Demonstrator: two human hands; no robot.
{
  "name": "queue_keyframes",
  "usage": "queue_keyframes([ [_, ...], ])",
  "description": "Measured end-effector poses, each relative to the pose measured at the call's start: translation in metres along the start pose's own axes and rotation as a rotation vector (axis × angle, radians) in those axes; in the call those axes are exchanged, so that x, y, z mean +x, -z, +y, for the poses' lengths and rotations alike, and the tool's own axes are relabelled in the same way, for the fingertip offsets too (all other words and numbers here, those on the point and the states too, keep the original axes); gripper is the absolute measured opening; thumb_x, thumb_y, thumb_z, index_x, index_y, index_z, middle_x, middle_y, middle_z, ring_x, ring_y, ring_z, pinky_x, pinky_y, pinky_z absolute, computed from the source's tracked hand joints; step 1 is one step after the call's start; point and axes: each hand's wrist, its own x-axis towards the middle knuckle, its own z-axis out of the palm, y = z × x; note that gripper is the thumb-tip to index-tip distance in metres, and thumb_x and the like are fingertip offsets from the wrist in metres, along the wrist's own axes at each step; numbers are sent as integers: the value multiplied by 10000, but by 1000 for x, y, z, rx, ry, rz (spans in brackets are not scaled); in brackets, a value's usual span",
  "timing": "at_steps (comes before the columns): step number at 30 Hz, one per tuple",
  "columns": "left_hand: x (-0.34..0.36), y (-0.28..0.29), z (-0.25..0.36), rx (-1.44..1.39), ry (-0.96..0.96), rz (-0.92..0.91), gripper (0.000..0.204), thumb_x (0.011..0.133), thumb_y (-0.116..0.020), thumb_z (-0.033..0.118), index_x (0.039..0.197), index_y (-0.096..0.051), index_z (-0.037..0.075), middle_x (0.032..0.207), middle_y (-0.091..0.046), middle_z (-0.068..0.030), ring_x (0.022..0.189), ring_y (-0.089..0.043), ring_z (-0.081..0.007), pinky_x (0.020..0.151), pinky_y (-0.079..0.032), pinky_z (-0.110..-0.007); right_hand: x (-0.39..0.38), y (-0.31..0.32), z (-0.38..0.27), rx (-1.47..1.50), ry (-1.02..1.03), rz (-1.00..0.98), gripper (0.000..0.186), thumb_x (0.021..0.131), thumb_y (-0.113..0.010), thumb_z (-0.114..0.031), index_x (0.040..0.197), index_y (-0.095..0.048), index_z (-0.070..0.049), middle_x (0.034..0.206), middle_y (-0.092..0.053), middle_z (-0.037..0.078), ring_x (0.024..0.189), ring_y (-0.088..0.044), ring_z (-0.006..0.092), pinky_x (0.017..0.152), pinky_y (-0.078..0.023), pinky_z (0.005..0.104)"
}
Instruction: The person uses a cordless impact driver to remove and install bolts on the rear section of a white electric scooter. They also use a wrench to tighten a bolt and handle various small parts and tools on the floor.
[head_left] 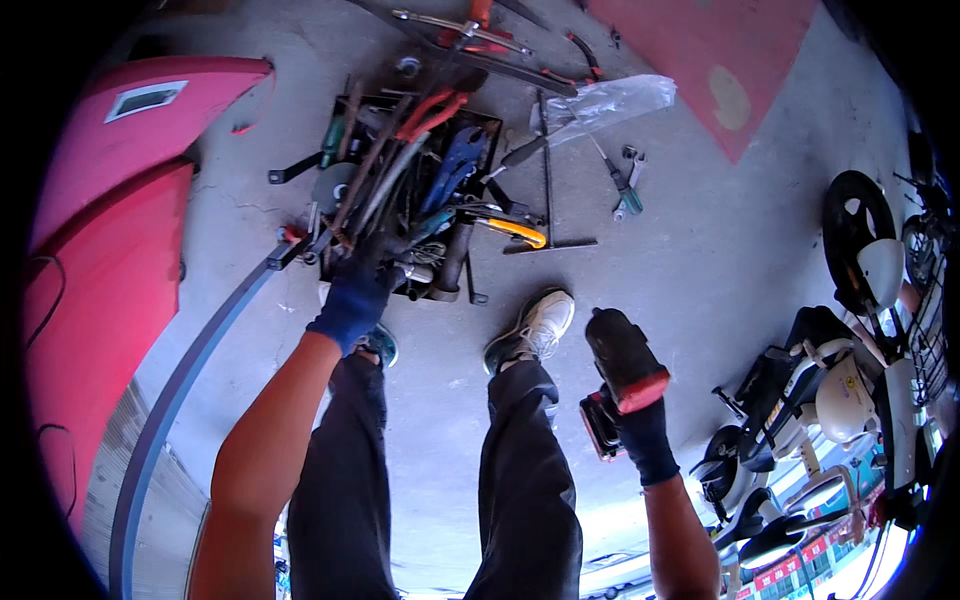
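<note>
My left hand (355, 292), in a dark blue glove, reaches into the near part of a crowded toolbox (325, 285); its fingertips are lost among the dark tools. Around it lie long metal bars, red-handled cutters (430, 117), blue-handled pliers (455, 165), coiled wire and a saw with a yellow handle (515, 232). Low on the right, my right hand (645, 440), gloved too, grips a black and red cordless power tool (625, 355) with a battery at its base.
Pink panels (110, 280) line the left, beside a long steel bar (175, 395). Screwdrivers and a wrench (635, 170), plastic wrapping (620, 100) and more tools lie beyond the box. Another pink panel (720, 70) sits top right; parked white scooters (840, 400) stand at the right.
</note>
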Motion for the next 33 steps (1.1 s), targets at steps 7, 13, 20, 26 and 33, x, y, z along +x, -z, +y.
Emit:
queue_keyframes([
  [7, 9, 95, 105, -1149, 423, -204, 310, 817, -635, 118, 1090, -504, 55, 971, -620, -84, 866, -602, -174, 732, -512, -305, -35, 28, -64, 428, 55, -183, 387, 732, -723, -77, 1100, -604, -58, 1090, -623, 90, 986, -595, 188, 868, -462, 314],
  [13, 18, 94, 198, -1459, 420, -311, 248, 820, -629, 79, 1054, -554, 49, 973, -625, -105, 825, -624, -166, 697, -533, -290, -72, 31, -98, 1219, -29, -301, 525, 759, -703, -38, 1242, -497, -40, 1167, -578, 117, 1021, -580, 182, 906, -477, 331],
  [20, 27, 60, 304, -1868, 527, -240, 163, 899, -546, 239, 961, -603, 99, 865, -633, -69, 890, -605, -186, 797, -495, -357, -100, 36, -106, 943, 89, -135, 443, 819, -640, -41, 1239, -498, -57, 1215, -541, 94, 1063, -537, 162, 933, -443, 331],
  [26, 26, 41, 411, -1786, 658, -121, 220, 927, -493, 323, 1023, -593, 152, 484, -330, 94, 393, -296, -17, 517, -386, -167, -138, 44, -129, 1362, 194, 200, 404, 796, -644, -96, 1183, -537, -45, 1149, -568, 119, 1044, -545, 213, 918, -424, 334],
  [33, -1, 12, 401, -1705, 999, -599, 346, 911, -482, 440, 667, -501, 195, 472, -315, 72, 406, -334, -64, 437, -326, -256, -191, 24, -152, 1435, 215, 553, 372, 799, -629, -145, 1150, -558, -43, 1086, -587, 138, 1032, -544, 229, 922, -403, 337],
])
